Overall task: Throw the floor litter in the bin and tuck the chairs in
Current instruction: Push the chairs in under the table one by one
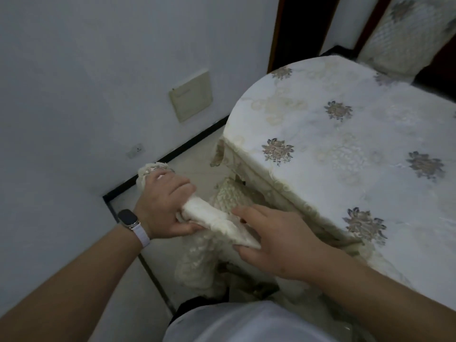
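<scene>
A chair in a cream lace cover (212,218) stands in front of me, its seat reaching under the table (345,134). Both hands hold the top rail of the chair back. My left hand (165,206), with a watch on the wrist, is wrapped around the rail's left end. My right hand (271,238) grips the rail's right end from above. The table carries a white cloth with grey flower patches, and its fringe hangs over the chair seat. No litter or bin shows in this view.
A white wall (86,82) with a beige cover plate (191,96) and a socket (135,150) runs close on the left, with a black skirting at the floor. A second covered chair (404,35) stands at the table's far side, beside a dark doorway (303,25).
</scene>
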Demonstrator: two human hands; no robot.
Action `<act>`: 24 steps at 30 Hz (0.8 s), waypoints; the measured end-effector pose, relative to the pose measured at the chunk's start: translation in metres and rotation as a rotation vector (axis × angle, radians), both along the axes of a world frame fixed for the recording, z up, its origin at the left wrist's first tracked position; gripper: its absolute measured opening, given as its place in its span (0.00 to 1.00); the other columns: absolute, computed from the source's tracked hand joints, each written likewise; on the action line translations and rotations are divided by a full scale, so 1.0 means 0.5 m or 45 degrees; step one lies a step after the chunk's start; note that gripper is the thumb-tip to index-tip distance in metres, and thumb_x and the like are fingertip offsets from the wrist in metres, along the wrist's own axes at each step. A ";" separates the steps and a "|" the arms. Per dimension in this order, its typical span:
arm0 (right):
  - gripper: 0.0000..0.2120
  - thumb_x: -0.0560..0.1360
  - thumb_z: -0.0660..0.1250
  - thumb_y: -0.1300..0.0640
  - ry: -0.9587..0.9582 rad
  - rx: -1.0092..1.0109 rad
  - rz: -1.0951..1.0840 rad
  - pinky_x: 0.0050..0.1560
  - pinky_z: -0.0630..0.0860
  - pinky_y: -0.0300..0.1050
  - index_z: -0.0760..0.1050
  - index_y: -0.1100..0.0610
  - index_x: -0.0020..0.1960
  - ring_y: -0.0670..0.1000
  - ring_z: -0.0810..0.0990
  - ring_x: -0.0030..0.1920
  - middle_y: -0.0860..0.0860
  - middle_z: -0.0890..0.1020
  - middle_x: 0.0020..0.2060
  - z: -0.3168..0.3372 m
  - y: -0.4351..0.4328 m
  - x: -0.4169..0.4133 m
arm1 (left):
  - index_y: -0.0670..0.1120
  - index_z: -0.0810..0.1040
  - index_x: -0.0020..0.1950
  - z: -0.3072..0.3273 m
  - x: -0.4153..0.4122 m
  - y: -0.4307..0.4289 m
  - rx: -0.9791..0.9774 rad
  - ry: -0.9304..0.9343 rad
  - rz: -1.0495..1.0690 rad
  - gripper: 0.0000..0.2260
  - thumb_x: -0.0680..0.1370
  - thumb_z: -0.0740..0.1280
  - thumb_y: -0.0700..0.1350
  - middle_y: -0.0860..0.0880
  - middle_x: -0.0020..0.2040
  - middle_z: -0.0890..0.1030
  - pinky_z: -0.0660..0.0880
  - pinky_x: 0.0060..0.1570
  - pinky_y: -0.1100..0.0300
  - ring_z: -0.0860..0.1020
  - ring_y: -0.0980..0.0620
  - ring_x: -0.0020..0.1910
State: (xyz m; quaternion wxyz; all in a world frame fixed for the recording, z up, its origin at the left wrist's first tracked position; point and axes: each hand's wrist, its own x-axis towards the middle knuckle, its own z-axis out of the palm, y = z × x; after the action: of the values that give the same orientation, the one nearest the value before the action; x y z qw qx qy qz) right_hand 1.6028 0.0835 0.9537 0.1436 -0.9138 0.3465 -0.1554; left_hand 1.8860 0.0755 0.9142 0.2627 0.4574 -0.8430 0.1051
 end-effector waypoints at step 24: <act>0.27 0.71 0.64 0.30 -0.057 -0.416 -0.799 0.24 0.70 0.42 0.79 0.54 0.37 0.52 0.76 0.28 0.49 0.77 0.30 -0.028 0.042 0.006 | 0.45 0.74 0.29 0.011 -0.004 -0.101 0.020 0.182 -0.331 0.29 0.70 0.68 0.70 0.48 0.26 0.73 0.68 0.25 0.54 0.73 0.47 0.25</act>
State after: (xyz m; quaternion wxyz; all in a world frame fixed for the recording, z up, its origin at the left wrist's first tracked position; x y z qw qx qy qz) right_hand 1.6058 0.1044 0.9397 -0.0518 -0.7701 0.5778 -0.2654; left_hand 1.8840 0.0252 0.9196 0.3298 0.3528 -0.8751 0.0306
